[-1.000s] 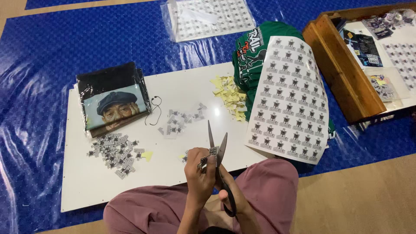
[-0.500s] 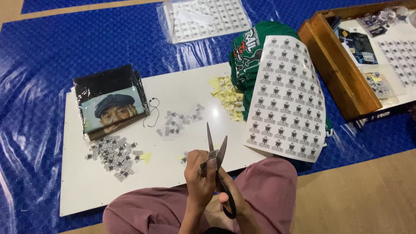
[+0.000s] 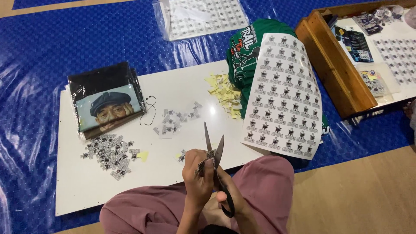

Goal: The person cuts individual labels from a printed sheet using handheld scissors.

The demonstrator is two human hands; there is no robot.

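Head view: the scissors stand nearly upright over the person's lap, their two slim metal blades parted in a narrow V with the tips pointing away, dark handle loops low near the knees. The right hand is closed through those loops. The left hand is closed, pinching a small printed sticker strip at the base of the blades, just above the near edge of the bench, a flat, smooth white board lying on a glossy blue plastic sheet.

On the bench lie a pile of cut stickers, small and black-on-white, a second looser cluster near the middle, and a heap of pale yellow paper scraps. A plastic-wrapped dark folded garment with a portrait print sits at the left. An uncut sticker sheet, glossy with rows of the same mark, drapes over a green printed garment. A wooden tray stands to the right, and the person's pink trousers fill the bottom.

Compared with half a second ago, the scissors and both hands sit in almost the same place; the blades are open about as wide.
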